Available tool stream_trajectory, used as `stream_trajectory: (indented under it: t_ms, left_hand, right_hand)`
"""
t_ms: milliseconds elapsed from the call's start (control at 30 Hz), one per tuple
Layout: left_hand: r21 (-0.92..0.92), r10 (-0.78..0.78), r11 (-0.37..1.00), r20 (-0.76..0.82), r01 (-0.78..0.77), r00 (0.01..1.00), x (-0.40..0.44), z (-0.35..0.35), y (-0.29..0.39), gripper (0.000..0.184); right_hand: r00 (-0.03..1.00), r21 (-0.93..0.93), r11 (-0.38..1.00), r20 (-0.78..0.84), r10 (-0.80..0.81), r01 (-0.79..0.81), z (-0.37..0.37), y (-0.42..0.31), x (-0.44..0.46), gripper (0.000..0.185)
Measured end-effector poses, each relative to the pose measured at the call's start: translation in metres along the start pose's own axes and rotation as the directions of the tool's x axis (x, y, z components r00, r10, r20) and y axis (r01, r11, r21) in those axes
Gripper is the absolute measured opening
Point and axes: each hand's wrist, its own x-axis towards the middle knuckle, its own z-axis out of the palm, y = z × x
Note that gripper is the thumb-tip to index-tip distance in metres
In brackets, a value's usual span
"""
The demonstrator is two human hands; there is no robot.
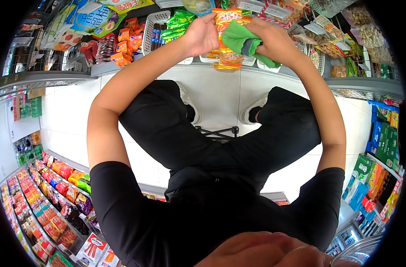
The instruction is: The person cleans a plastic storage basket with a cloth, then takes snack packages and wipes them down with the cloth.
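Observation:
An orange and yellow snack package (229, 58) hangs in front of the shelf, between my two hands. My left hand (203, 34) is at its left edge, near the top, with the fingertips bent against it. A green cloth (239, 37) with a grey patch lies over the package's right side. My right hand (275, 39) is closed on this cloth, its fingers at the package's upper right. White plastic baskets (148, 27) stand on the shelf behind.
Green packets (178, 20) and orange packets (124, 44) lie left of my hands. The grey shelf edge (106, 68) runs across the front. My knees and black trousers (158, 120) are below. Snack racks (56, 191) stand at lower left, boxes (385, 142) at right.

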Motion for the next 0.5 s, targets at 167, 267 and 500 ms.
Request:
stream_trajectory:
  t_ms: [167, 267, 500]
  left_hand:
    - [0.004, 0.018, 1.0, 0.044, -0.019, 0.999, -0.006, 0.001, 0.007, 0.057]
    - [0.023, 0.018, 1.0, 0.081, -0.02, 0.997, -0.008, 0.0, 0.009, 0.058]
    - [0.069, 0.038, 0.997, 0.035, -0.04, 0.999, -0.009, 0.008, 0.009, 0.055]
  right_hand:
    - [0.996, 0.507, 0.86, -0.02, 0.083, -0.062, 0.029, 0.001, -0.007, 0.055]
    - [0.977, 0.646, 0.734, 0.138, 0.161, -0.212, 0.028, 0.001, -0.005, 0.057]
    - [0.961, 0.543, 0.793, 0.158, 0.227, -0.276, 0.019, -0.001, 0.004, 0.048]
